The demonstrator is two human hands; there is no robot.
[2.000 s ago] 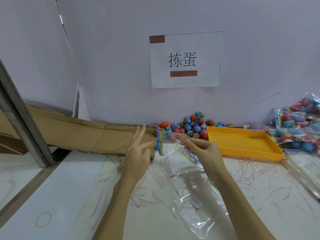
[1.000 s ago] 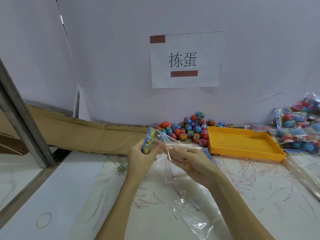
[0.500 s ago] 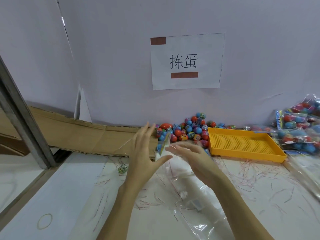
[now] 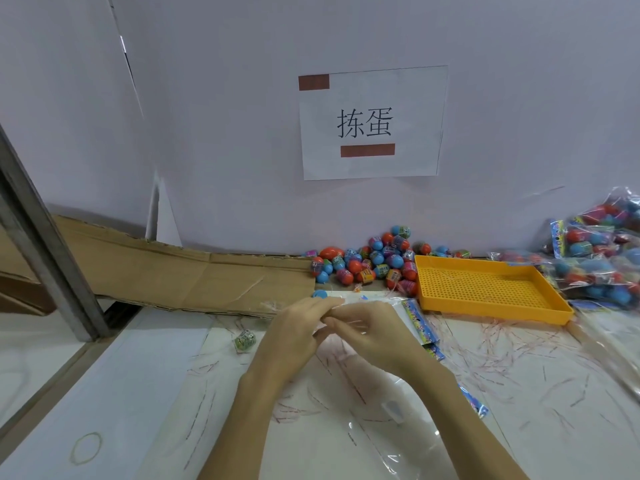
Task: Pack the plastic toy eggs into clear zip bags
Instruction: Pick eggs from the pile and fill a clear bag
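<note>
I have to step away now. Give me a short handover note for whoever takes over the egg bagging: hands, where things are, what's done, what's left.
Left hand and right hand: meet at the top edge of an empty clear zip bag lying on the table; both seem to pinch it.
Loose toy eggs: piled at the wall, left of the empty yellow tray.
One stray small toy lies left of the hands.
Done: filled bags stacked far right.
Left: open this bag, fill it, seal it, then repeat for the pile.

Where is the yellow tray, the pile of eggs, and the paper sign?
Tray [image 4: 550, 297]: head view, on its right rim.
Egg pile [image 4: 375, 258]: head view, on a blue egg mid-pile.
Sign [image 4: 415, 98]: head view, on blank white paper, upper right.
</note>
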